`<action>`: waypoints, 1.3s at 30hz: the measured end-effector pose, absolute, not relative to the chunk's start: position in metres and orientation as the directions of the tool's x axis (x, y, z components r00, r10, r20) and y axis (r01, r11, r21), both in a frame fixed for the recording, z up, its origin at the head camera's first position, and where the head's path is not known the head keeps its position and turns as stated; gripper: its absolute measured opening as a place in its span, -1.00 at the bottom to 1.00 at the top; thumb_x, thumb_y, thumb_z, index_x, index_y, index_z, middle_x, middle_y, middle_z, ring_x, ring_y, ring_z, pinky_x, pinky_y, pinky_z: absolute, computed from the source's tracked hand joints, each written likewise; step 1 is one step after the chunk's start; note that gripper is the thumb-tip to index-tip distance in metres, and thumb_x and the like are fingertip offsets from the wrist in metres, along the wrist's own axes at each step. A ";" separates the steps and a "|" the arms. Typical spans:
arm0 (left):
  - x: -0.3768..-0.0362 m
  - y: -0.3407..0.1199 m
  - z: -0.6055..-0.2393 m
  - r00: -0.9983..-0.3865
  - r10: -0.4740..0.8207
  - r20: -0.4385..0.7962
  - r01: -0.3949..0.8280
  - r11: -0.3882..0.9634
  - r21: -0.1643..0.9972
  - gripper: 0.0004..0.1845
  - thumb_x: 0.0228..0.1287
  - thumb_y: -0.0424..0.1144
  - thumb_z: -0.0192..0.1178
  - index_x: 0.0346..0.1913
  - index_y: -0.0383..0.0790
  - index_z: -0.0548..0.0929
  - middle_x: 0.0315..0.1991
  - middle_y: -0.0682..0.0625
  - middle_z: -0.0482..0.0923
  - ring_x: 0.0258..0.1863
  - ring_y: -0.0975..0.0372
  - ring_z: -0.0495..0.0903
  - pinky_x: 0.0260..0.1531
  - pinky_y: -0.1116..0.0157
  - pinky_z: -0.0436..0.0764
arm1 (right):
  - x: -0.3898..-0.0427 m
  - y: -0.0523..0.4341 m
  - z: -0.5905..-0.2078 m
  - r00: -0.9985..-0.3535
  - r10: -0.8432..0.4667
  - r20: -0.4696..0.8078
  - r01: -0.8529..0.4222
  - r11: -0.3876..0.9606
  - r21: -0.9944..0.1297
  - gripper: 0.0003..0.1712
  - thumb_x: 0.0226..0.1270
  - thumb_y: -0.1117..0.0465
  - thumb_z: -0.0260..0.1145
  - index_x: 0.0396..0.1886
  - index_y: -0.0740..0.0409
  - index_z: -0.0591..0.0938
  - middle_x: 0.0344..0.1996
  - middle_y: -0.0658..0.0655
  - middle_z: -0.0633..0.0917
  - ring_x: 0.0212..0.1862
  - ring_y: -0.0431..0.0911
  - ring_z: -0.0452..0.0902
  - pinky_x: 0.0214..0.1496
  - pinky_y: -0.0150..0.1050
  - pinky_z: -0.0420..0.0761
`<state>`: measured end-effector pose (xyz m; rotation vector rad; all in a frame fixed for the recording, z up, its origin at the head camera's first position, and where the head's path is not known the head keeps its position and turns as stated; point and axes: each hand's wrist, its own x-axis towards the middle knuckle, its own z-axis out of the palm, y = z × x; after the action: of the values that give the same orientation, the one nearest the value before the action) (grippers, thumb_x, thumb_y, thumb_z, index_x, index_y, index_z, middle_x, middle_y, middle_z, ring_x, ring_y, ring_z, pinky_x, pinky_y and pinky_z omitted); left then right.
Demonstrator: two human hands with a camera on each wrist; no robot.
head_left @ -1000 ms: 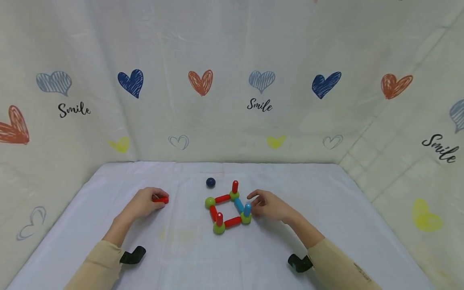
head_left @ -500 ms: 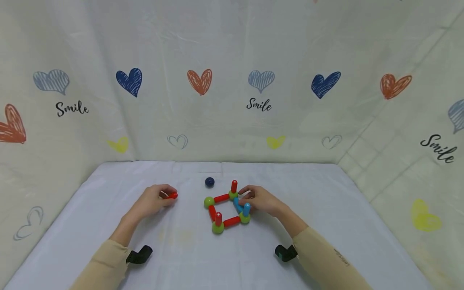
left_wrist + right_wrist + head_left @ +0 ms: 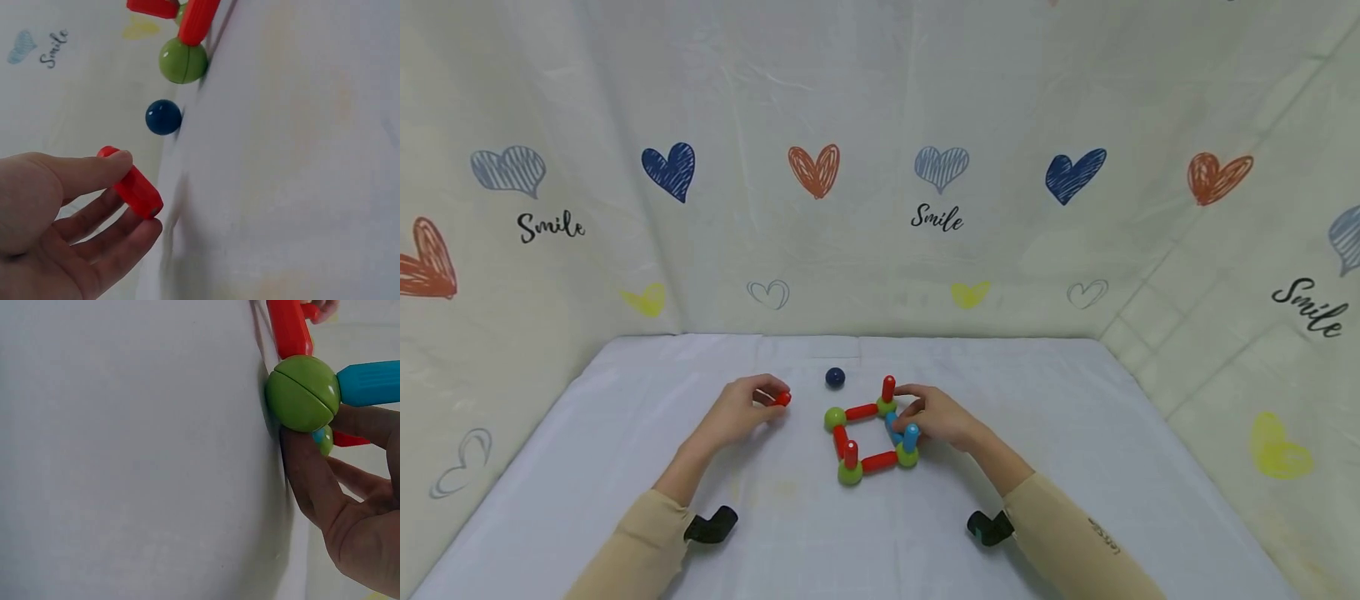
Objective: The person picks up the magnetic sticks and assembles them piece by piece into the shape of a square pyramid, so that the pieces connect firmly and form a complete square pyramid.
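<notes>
My left hand [image 3: 748, 410] holds a short red stick [image 3: 139, 192] between thumb and fingers, to the left of a square frame of sticks and balls. The frame has a green ball [image 3: 835, 418] at each corner, joined by red sticks [image 3: 880, 461] and, on its right side, a blue stick [image 3: 891, 423]. Two red sticks and one blue stick [image 3: 912, 437] stand upright on corner balls; the far-left ball carries none. My right hand [image 3: 942, 417] grips the right-side blue stick, its fingers behind the near-right green ball [image 3: 303, 394] in the right wrist view and partly hidden there.
A loose dark blue ball [image 3: 835, 378] lies behind the frame, near its far-left corner. The white-covered table [image 3: 820, 550] meets a pale curtain [image 3: 865, 250] printed with hearts at its back edge. Black wrist mounts [image 3: 711, 527] stick out from both sleeves.
The left hand has carried the red stick rightward, closer to the frame. My right hand has moved left from beside the frame and taken hold of its right-side blue stick.
</notes>
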<state>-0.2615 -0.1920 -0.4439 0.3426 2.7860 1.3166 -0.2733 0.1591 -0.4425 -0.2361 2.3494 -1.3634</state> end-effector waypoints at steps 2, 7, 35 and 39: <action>-0.262 -0.187 -0.444 -0.974 0.215 0.069 0.189 0.605 0.773 -0.72 0.28 -0.37 0.42 0.03 -0.19 0.70 -0.14 0.01 0.68 -0.09 0.09 0.64 -0.18 0.21 0.68 | -0.272 0.158 -0.442 -0.902 -0.338 -0.270 0.065 0.512 -0.856 -0.32 0.31 0.26 0.47 0.41 0.15 0.49 -0.22 0.13 0.67 -0.22 -0.02 0.63 -0.19 -0.17 0.72; -0.263 -0.177 -0.444 -0.974 0.203 0.099 0.200 0.575 0.794 -0.72 0.28 -0.40 0.41 0.03 -0.23 0.69 -0.12 -0.03 0.68 -0.08 0.06 0.67 -0.18 0.20 0.70 | -0.268 0.157 -0.441 -0.913 -0.305 -0.270 0.068 0.540 -0.839 -0.32 0.29 0.25 0.49 0.39 0.16 0.51 -0.21 0.13 0.66 -0.21 -0.02 0.62 -0.17 -0.16 0.73; -0.268 -0.118 -0.437 -0.976 0.173 0.136 0.196 0.404 0.894 -0.70 0.26 -0.37 0.45 0.01 -0.15 0.66 -0.08 0.01 0.67 -0.04 0.09 0.68 -0.07 0.16 0.71 | -0.249 0.147 -0.442 -0.953 -0.217 -0.213 0.060 0.552 -0.831 -0.35 0.31 0.29 0.48 0.35 0.25 0.47 -0.26 0.13 0.66 -0.24 -0.04 0.61 -0.18 -0.17 0.74; -0.269 -0.112 -0.439 -0.970 0.195 0.145 0.213 0.395 0.894 -0.71 0.27 -0.37 0.44 0.02 -0.15 0.67 -0.10 0.04 0.67 -0.04 0.11 0.68 -0.05 0.15 0.70 | -0.247 0.147 -0.442 -0.952 -0.226 -0.208 0.052 0.548 -0.835 -0.34 0.32 0.29 0.47 0.37 0.25 0.44 -0.25 0.13 0.65 -0.24 -0.04 0.61 -0.19 -0.17 0.74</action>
<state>-0.2689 -0.1115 -0.4395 0.3858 2.6372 1.6935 -0.2471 0.1473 -0.4421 -0.1439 2.4958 -1.3602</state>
